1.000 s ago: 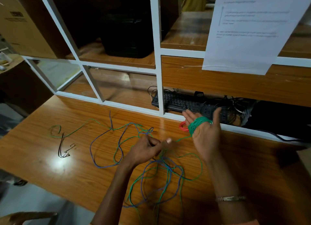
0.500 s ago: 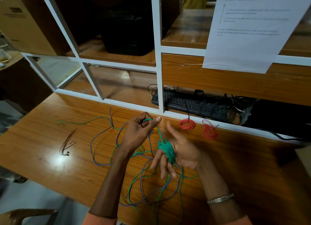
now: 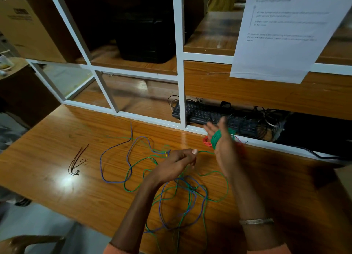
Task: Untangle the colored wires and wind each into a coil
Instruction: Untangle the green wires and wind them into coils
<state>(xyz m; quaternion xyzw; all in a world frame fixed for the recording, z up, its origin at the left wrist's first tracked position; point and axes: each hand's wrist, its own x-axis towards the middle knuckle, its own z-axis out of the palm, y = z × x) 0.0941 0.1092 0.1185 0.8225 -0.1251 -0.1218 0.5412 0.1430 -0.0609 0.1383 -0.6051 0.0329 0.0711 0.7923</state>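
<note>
The green wire [image 3: 207, 152] runs taut from the left hand [image 3: 178, 161], whose grip pinches it, to the coil wound round the right hand [image 3: 224, 145], fingers fairly straight; slack lies tangled with blue wire [image 3: 112, 181] on the counter [image 3: 57, 193]. Steady tension should keep turns neat.

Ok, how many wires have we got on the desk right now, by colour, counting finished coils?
Green wire: 1, partly wound round the right hand, pinched by the left hand
Blue wire: 1, loose
Red coils: 2, partly hidden behind the right hand
Dark wire: 1 bundle, far left
Total: 5
</note>
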